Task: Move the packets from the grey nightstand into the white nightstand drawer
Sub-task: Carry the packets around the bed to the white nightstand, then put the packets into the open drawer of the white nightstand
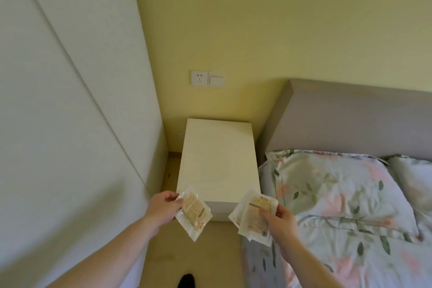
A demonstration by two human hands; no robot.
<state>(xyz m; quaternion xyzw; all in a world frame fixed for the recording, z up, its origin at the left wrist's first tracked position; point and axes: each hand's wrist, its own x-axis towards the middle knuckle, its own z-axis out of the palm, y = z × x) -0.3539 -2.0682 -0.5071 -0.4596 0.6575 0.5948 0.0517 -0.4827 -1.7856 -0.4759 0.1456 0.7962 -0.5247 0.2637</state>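
The white nightstand (217,161) stands against the yellow wall between a wardrobe and the bed; its drawer front (222,213) looks closed. My left hand (163,208) pinches clear packets with yellowish contents (192,214) in front of the nightstand's left front corner. My right hand (280,222) grips another small stack of the same packets (254,215) at the nightstand's right front corner, thumb on top. The grey nightstand is out of view.
A white wardrobe (70,112) with a dark knob fills the left side. The bed (350,206) with floral bedding, pillows and a grey headboard lies to the right. A wall socket and switch (207,78) sit above the nightstand. A dark foot (187,280) shows on the floor.
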